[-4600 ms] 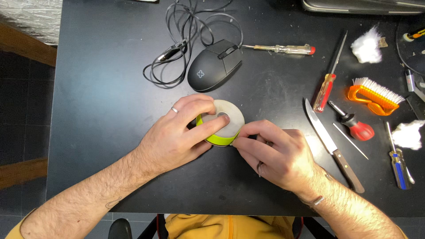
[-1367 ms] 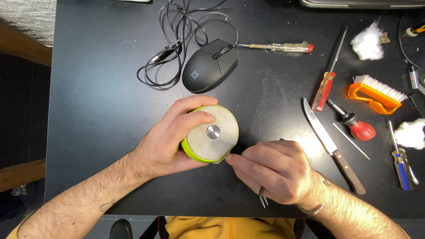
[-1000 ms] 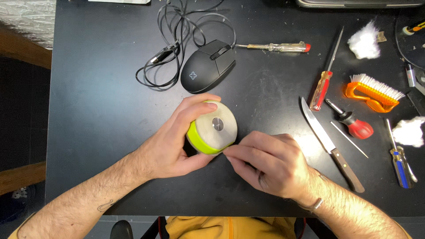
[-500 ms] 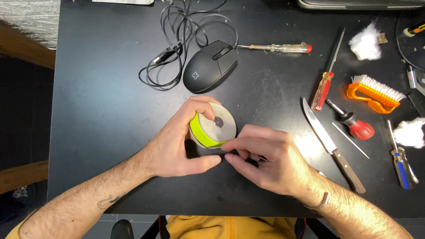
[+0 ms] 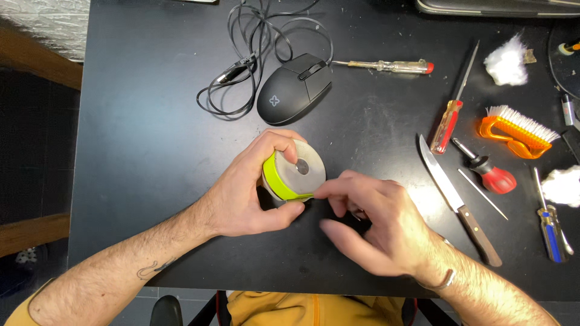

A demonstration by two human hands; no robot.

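Lime-green and grey, the puck (image 5: 293,176) sits tipped on its edge in my left hand (image 5: 241,196), flat grey face turned up toward me with a small metal disc at its centre. My left thumb lies under it and the forefinger curls over the top, so those fingers are clamped round the green rim. It looks rigid and fairly light, smooth on the face; I judge the banded rim the surest place to grip, since the face would slip.

My right hand (image 5: 377,226) comes in from just beside it, forefinger and thumb drawn together at the puck's lower right edge, pinching something too thin to make out. The other fingers hang loosely curled, the wrist resting low over the table (image 5: 139,121).

Beyond my left fingertips lies the mouse (image 5: 294,89) with its cable. Well off past my right hand are a knife (image 5: 456,196), screwdrivers and an orange brush (image 5: 516,130).
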